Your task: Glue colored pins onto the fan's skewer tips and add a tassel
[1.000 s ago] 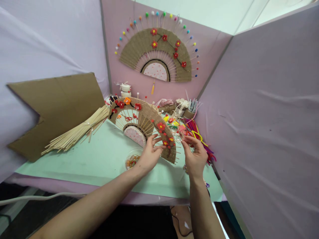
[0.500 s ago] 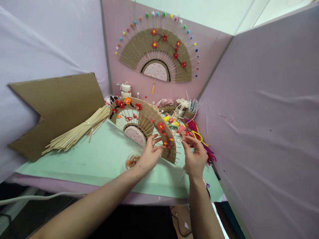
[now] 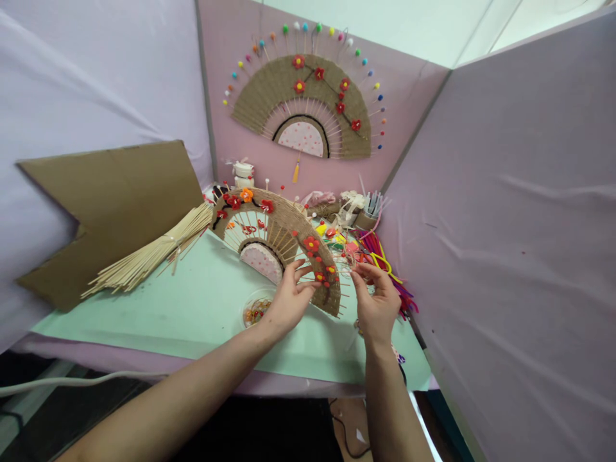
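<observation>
**Editor:** What are the 2 hands doing?

**Photographer:** Both forearms reach in from the bottom edge and meet over the green desk [image 3: 183,314]. The left hand [image 3: 287,300] is turned palm-forward with its fingers fanned. Thumb and fingertips pinch the right end of a burlap fan [image 3: 283,224], just beside a red flower [image 3: 320,277] on its band. The right hand [image 3: 378,305] is raised at the same height, wrist straight and fingers curled inward. Its tips are bunched close to the fan's bare stick ends.

**Editor:** Is the right hand holding anything?

**Photographer:** I cannot tell. The fingertips draw together in front of a tangle of coloured pieces, and whatever sits between them is too small to make out.

**Editor:** And where is the fan?

**Photographer:** It stands tilted on the desk between the hands and the back wall, with its pink half-circle base low at the centre.

**Editor:** What is around it?

**Photographer:** A clear dish of beads [image 3: 255,310] lies just left of the left wrist. A bundle of bamboo sticks [image 3: 144,256] rests on a cardboard sheet [image 3: 110,192] at far left. Pipe cleaners [image 3: 385,260] lie behind the right hand. A finished fan [image 3: 303,96] is pinned to the pink wall.
</observation>
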A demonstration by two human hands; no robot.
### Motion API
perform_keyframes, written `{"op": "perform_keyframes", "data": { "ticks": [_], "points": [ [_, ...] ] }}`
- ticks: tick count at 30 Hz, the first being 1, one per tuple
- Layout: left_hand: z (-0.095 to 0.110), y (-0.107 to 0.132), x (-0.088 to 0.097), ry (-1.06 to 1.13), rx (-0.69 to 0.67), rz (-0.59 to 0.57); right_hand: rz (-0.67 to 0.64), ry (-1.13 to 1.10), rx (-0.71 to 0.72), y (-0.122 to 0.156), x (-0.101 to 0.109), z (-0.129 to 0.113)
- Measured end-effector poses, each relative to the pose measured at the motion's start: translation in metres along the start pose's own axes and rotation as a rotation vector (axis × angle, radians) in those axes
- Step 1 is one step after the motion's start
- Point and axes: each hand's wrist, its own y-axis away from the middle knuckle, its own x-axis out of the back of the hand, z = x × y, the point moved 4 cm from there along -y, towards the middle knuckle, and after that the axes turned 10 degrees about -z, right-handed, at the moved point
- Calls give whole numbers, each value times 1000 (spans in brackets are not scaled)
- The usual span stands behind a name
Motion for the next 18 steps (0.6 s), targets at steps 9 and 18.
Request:
{"op": "perform_keyframes", "data": {
  "ticks": [9,18],
  "points": [
    [0,0,0,0,-2,-2,-16,13,-14,0,0,2],
    [-1,0,1,3,-1,-5,-14,12,-14,0,1,0]
  ]
}}
